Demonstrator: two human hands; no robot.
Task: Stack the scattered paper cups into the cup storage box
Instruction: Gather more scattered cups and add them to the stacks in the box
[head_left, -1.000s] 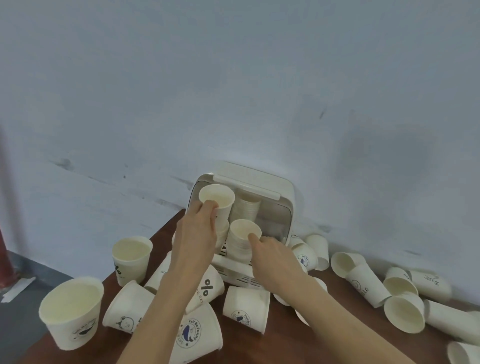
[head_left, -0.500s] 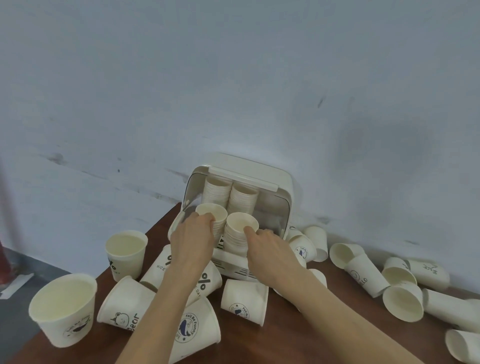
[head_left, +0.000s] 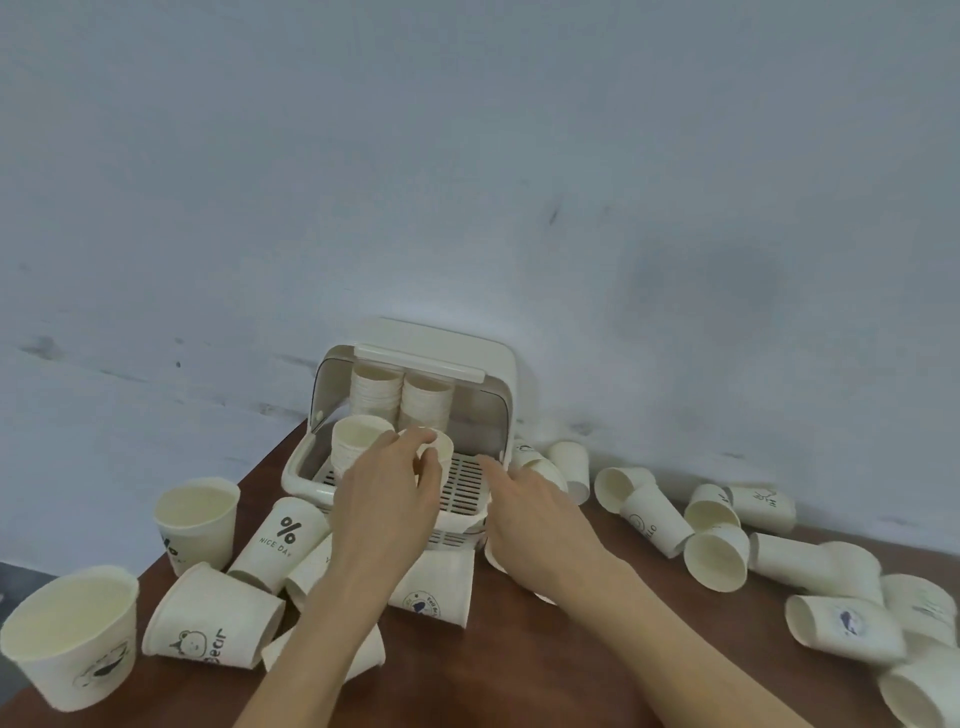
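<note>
Against the wall, the storage box (head_left: 470, 358) sits lid-up, so its stacks (head_left: 400, 395) stand upright, mouths up, clear of loose cups (head_left: 717, 564) lying sideways on the table (head_left: 519, 649). Left hand (head_left: 387, 488) pinches a small cup (head_left: 436, 447) over the grate, seemingly upright; right hand (head_left: 530, 512) rests open, empty.

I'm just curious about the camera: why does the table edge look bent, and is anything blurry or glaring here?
Head view: the wide-angle lens bows the wall and table lines toward the edges; light is soft and even, no glare, only faint shadows; the left hand and its cup stack look slightly smeared, far-right cups softer.
</note>
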